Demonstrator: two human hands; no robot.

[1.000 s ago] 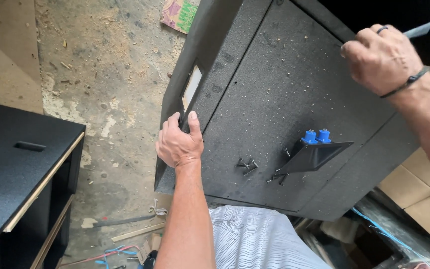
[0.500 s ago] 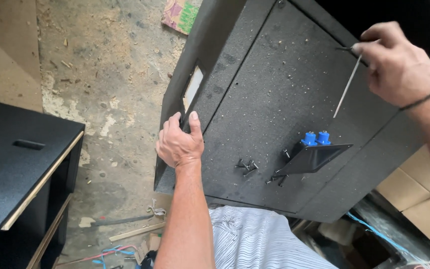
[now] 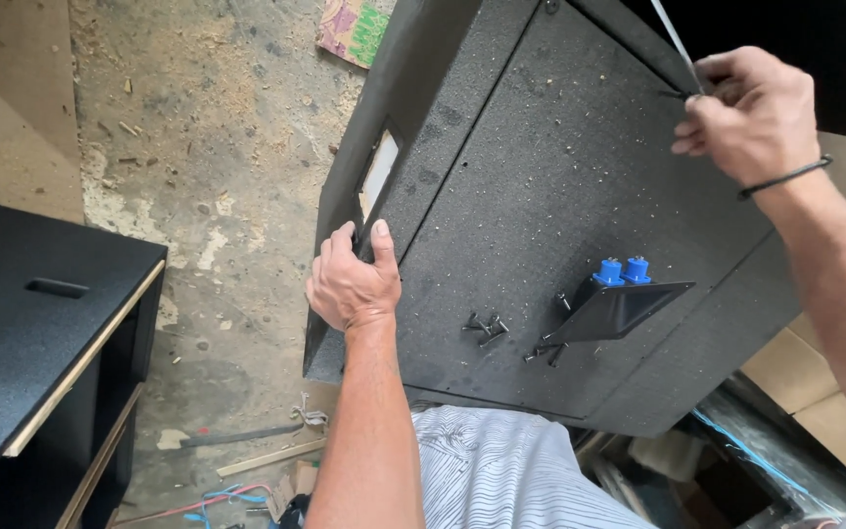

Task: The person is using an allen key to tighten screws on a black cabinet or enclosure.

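1. A large black cabinet (image 3: 560, 216) with a coarse, speckled coating fills the centre and 2 o'clock area, tilted, its broad panel facing up toward the camera.
2. The left hand (image 3: 352, 284) rests on the cabinet's left edge at about 8 o'clock of the panel, fingers curled over the corner, thumb flat on the panel; it grips the edge just below a rectangular cut-out (image 3: 378, 174) in the side wall.
3. The right hand (image 3: 748, 116) is at 2 o'clock, fingers pinched together on a thin pale strip (image 3: 676, 41) that rises from the panel's upper edge toward 12 o'clock. A dark band circles that wrist.
4. The two hands are well apart, one at each side of the panel.
5. On the panel at 4 o'clock sits a black angled dish plate (image 3: 611, 310) carrying two blue round connectors (image 3: 622, 271). Loose dark screws (image 3: 484, 326) lie just beside it, toward 6 o'clock.
6. A second black box (image 3: 22, 323) with the same rough finish stands at 8 o'clock, showing raw pale wood edges and a slot in its top. It is well apart from the cabinet.
7. Between them runs a strip of bare concrete floor (image 3: 208, 147), dusty, strewn with wood chips; offcuts and blue and red wires lie at 7 o'clock.
8. Cardboard (image 3: 815, 392) and clutter crowd the 4 o'clock corner under the cabinet's lower edge.
9. A striped garment (image 3: 501, 470) shows at 6 o'clock.
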